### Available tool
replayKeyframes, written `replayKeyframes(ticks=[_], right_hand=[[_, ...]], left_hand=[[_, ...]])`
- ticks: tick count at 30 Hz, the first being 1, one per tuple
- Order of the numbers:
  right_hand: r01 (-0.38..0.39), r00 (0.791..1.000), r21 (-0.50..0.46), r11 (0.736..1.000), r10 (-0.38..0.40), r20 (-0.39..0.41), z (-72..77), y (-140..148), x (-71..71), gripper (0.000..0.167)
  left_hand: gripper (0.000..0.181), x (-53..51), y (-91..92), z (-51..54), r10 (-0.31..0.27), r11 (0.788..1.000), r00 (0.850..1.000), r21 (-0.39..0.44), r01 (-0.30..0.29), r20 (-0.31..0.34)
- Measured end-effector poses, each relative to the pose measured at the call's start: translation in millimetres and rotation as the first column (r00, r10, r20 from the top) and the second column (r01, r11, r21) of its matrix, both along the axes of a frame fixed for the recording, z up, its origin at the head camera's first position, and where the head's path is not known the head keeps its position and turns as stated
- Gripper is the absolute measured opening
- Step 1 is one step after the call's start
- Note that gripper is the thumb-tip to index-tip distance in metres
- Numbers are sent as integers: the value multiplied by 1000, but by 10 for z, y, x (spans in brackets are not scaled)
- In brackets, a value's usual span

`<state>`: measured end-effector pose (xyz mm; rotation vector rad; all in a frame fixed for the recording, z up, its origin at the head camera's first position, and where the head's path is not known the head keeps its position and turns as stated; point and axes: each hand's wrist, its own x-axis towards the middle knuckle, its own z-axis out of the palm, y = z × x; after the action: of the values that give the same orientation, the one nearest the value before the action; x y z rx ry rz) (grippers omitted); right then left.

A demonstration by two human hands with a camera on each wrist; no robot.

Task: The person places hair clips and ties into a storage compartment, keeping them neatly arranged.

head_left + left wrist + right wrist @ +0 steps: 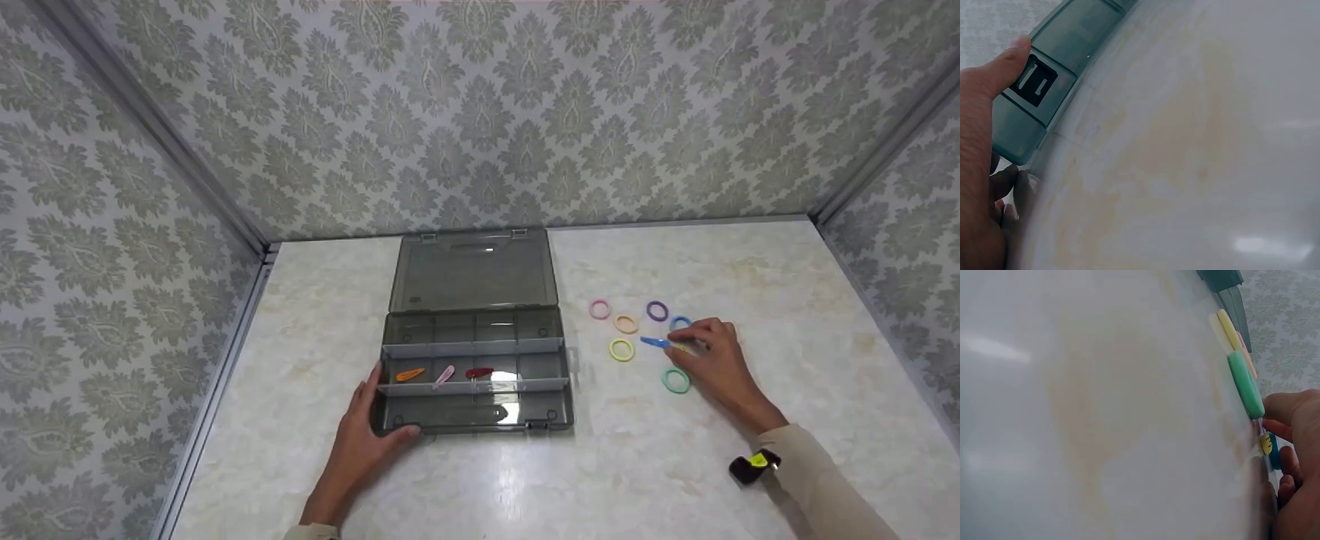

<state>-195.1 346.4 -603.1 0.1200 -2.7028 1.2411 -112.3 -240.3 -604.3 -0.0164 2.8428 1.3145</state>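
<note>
Pinched in your right hand (712, 361), between thumb and forefinger, is the blue clip (650, 342), its free end pointing to 9 o'clock. Your left hand (361, 435) grips the box (450, 412) at its 7 o'clock corner, thumb along the front, fingers along the side. By your right fingertips shows a yellow piece (1266, 444), too small to tell what it is.

Taking those fingertips as the dial's centre, you have the green ring (1246, 385) at 6 o'clock and the yellow ring (622, 359) at 9. Inside the box, the orange clip (409, 375), pink clip (444, 376) and red clip (478, 373) lie in the middle row. Farther up the table (637, 472), the orange ring (626, 332) and pink ring (600, 318) sit toward 10, the purple ring (649, 310) at 11, the blue ring (679, 318) at 1. The box's lid (472, 274) lies back toward 12 o'clock, before the patterned wall (487, 112).
</note>
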Motion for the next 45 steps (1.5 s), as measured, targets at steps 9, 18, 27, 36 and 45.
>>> replayKeyframes(ticks=[9, 18, 27, 36, 45], right_hand=[[7, 1000, 10, 1000, -7, 10, 10, -16, 17, 22], [19, 1000, 1, 1000, -19, 18, 29, -40, 27, 20], [44, 999, 0, 999, -44, -8, -14, -53, 9, 17], [55, 998, -11, 998, -55, -16, -16, -59, 18, 19], [96, 995, -72, 993, -97, -17, -3, -64, 26, 21]], left_hand=[[122, 3, -10, -26, -8, 1000, 1000, 9, 8, -13], [122, 0, -19, -9, -4, 1000, 1000, 7, 4, 8], [121, 15, 0, 13, -3, 1000, 1000, -24, 3, 10], [120, 3, -8, -4, -11, 1000, 1000, -24, 11, -7], [121, 6, -7, -6, -1, 1000, 1000, -27, 1, 21]])
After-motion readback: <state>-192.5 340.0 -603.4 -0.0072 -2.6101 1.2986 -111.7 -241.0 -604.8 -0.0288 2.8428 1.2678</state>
